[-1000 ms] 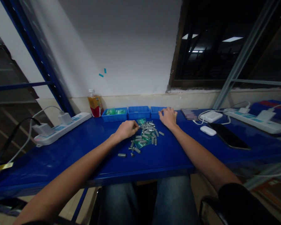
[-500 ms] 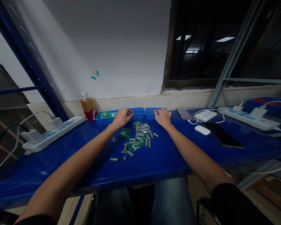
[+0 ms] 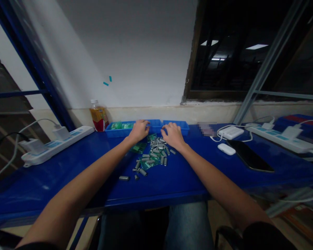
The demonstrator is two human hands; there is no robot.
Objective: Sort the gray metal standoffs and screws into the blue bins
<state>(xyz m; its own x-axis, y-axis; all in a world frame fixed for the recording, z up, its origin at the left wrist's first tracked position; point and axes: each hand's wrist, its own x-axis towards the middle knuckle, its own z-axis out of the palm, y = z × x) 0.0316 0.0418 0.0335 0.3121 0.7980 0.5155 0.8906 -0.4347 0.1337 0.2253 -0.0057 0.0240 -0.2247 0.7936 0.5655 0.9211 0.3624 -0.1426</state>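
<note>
Leftward since half a second ago, our right hand (image 3: 173, 135) now rests loosely open on the far edge of the heaped metal cylinders (image 3: 154, 157); our left hand (image 3: 138, 130) stays curled at the middle blue tray (image 3: 156, 122), set close behind for reach; its grip we cannot tell.

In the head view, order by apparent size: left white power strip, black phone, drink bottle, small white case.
1. left white power strip
2. black phone
3. drink bottle
4. small white case
The drink bottle stands farthest back: unsure.
</note>
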